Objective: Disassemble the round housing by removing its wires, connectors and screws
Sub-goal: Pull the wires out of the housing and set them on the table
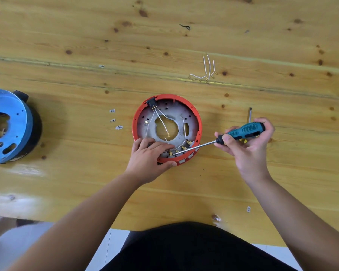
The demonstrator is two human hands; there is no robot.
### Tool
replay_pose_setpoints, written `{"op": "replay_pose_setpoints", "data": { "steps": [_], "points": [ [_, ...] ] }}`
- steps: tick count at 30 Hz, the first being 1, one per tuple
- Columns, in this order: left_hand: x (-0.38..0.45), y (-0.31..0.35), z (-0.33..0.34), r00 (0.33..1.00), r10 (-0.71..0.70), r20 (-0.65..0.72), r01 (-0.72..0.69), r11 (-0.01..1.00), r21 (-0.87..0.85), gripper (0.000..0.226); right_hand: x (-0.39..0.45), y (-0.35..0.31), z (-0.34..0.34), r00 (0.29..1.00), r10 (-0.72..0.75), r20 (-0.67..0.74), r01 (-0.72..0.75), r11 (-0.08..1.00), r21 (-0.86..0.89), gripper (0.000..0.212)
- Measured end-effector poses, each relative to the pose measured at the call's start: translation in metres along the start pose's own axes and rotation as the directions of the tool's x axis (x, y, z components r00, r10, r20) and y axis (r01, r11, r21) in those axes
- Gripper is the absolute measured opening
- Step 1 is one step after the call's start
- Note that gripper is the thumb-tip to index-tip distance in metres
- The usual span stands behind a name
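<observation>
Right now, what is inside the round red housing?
Inside the round red housing: white wires, brass connectors, a black switch and the screwdriver tip. The left hand covers the near-left part.

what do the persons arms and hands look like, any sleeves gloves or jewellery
Both forearms are bare up to the frame edge, so no sleeves show. The left hand and right hand wear no gloves, and no rings, watch or bracelet are visible. Nails are short and unpainted.
</observation>
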State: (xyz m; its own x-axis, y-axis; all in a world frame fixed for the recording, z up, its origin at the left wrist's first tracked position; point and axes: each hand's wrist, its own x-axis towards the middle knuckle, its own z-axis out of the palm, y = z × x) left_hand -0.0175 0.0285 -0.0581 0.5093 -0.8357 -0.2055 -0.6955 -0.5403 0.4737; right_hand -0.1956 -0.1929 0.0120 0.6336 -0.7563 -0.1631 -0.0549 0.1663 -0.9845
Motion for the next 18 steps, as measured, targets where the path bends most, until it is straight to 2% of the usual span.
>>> {"op": "replay_pose_setpoints", "data": {
  "steps": [8, 14, 18],
  "points": [
    [0.000, 0.000, 0.000, 1.000, -0.015, -0.009, 0.015, 1.000, -0.001, 0.067, 0.003, -0.001, 0.004, 0.992, 0.035, -0.125, -0.043, 0.997, -0.065, 0.066],
    [0.000, 0.000, 0.001, 1.000, -0.014, -0.012, 0.014, 1.000, 0.002, 0.066, -0.002, 0.002, -0.002, 1.000, -0.025, 0.009, 0.025, 0.999, -0.031, 0.065],
    [0.000, 0.001, 0.000, 1.000, -0.012, -0.011, 0.012, 1.000, 0.008, 0.065, -0.008, 0.003, -0.002, 0.998, -0.059, 0.030, 0.059, 0.998, -0.023, 0.065]
  ]
}}
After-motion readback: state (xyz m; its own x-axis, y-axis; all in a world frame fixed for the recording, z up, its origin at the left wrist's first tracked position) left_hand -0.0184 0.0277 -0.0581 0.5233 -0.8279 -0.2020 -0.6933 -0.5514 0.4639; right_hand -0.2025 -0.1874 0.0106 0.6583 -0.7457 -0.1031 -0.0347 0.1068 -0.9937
